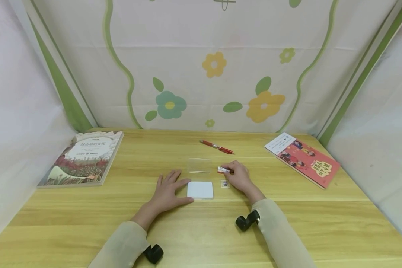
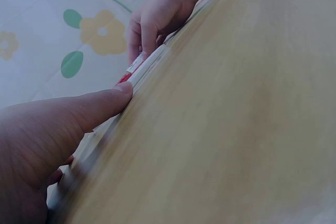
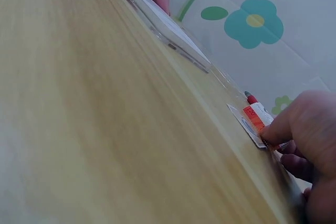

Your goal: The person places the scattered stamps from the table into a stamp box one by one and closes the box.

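In the head view a clear plastic box [image 1: 200, 198] lies on the table with its clear lid [image 1: 200, 166] laid back behind it. A white rectangular slab [image 1: 200, 189] fills the box. My left hand [image 1: 167, 191] is spread around the box's left side, thumb at the near corner and index finger at the far one. My right hand [image 1: 239, 175] pinches a small red-and-white piece [image 3: 257, 117] between thumb and fingers. Just below it on the table is a small white square [image 1: 225, 184] with a dark round print, partly behind the piece in the right wrist view.
A red pen [image 1: 217, 147] lies beyond the hands. One book [image 1: 83, 158] with a flowery cover rests at the left, and a red-and-white book [image 1: 303, 159] at the right. Printed cloth walls [image 1: 201, 93] enclose the wooden table [image 1: 201, 234] at the back and sides.
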